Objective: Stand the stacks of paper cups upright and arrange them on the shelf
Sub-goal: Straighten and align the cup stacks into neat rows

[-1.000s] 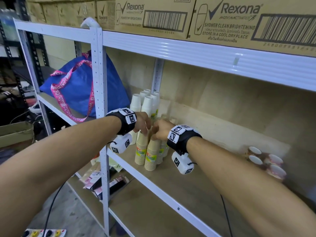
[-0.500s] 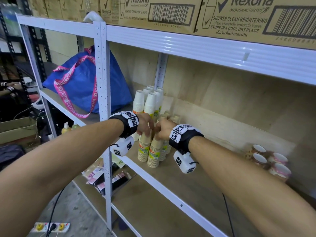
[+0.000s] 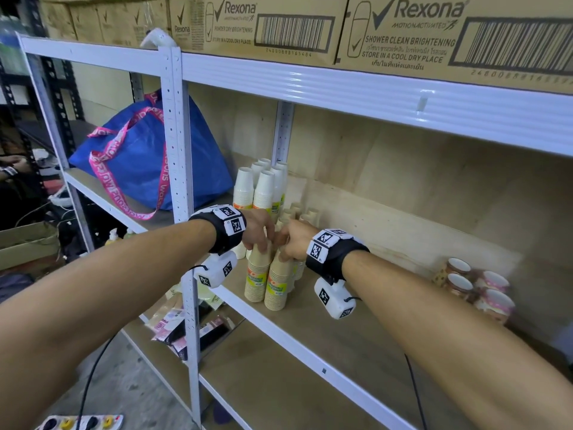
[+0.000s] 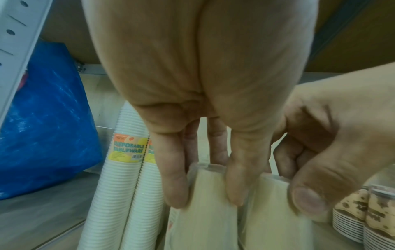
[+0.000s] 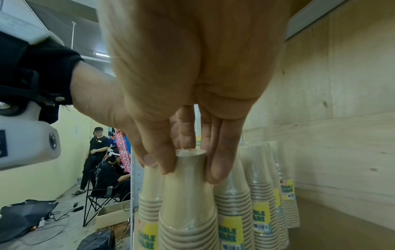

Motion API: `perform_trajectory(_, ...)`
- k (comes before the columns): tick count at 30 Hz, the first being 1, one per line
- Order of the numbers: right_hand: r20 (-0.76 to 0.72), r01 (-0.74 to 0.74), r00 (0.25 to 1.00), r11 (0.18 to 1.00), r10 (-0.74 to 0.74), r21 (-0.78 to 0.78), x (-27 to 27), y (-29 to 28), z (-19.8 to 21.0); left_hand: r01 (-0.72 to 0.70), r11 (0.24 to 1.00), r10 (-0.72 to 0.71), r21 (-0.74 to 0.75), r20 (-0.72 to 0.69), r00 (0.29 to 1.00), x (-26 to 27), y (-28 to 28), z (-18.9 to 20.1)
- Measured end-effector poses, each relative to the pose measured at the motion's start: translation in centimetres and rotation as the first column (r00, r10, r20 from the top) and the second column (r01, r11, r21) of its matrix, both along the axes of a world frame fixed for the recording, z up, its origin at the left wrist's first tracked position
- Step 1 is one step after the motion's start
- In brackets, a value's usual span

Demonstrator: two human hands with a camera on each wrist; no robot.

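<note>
Head view, hands: the left hand (image 3: pixel 259 229) gripped the top of the left kraft cup stack (image 3: pixel 256 276) and the right hand (image 3: pixel 294 240) gripped the top of the right kraft cup stack (image 3: pixel 277 282), fingers curled down over each.
Head view, cups: both stacks stood upright, touching each other, just behind the white front edge of the shelf (image 3: pixel 310 352) near its left upright post (image 3: pixel 176 144).
Head view, neighbours: taller white cup stacks (image 3: pixel 263 189) stood behind, toward the back left corner; more kraft stacks sat behind the held pair.
Head view, open room: bare shelf board ran rightward to patterned cups lying on their sides (image 3: pixel 477 287) near the back panel.
Head view, surroundings: cardboard boxes (image 3: pixel 403 29) sat on the shelf above; a blue bag (image 3: pixel 145 156) lay on the neighbouring bay to the left.
Left wrist view, grip: the left hand (image 4: pixel 203 118) had fingers (image 4: pixel 173 177) wrapped down around its kraft stack (image 4: pixel 205 211); the right hand (image 4: pixel 333 143) held the stack beside it.
Left wrist view, edges: the white stacks (image 4: pixel 126 169) stood just left, the blue bag (image 4: pixel 47 126) beyond them.
Right wrist view, grip: the right hand (image 5: pixel 192 84) pinched the wrapped top of its kraft stack (image 5: pixel 188 203).
Right wrist view, room: further kraft stacks (image 5: pixel 262 194) stood to the right toward the plywood back panel (image 5: pixel 342 101).
</note>
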State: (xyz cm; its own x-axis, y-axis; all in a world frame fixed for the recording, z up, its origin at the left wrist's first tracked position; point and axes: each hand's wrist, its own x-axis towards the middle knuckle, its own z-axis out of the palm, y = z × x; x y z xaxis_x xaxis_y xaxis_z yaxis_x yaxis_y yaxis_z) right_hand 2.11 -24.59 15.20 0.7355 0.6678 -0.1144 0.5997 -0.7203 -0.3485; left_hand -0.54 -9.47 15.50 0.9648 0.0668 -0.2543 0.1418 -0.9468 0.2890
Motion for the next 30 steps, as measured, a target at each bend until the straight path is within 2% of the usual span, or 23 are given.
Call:
perform_trajectory(5,-0.008,0.091,0.996,0.996,-0.091,-0.027,0.5,-1.7,0.2,0.042,0.999,-0.041,0.027,-0.044,0.998,0.3,-1.3,0.7)
perform_trajectory(14,0.051,0.239,0.971,0.968,-0.235,-0.071,2.7,-6.2,1.4,0.146,0.989,-0.149,-0.041,-0.100,0.984,3.2,-5.6,1.9)
perform_trajectory(22,0.044,0.360,0.932,0.932,-0.359,-0.046,5.1,-11.0,2.1,0.225,0.972,-0.225,-0.067,0.002,0.974,7.3,-10.6,3.2)
perform_trajectory(27,0.096,0.437,0.896,0.900,-0.433,-0.018,7.2,-14.1,2.1,0.252,0.965,-0.247,-0.066,0.082,0.966,10.6,-13.6,3.6)
perform_trajectory(30,0.100,0.494,0.866,0.870,-0.490,-0.013,8.6,-15.9,2.2,0.256,0.959,-0.241,-0.119,0.130,0.962,12.9,-15.1,3.1)
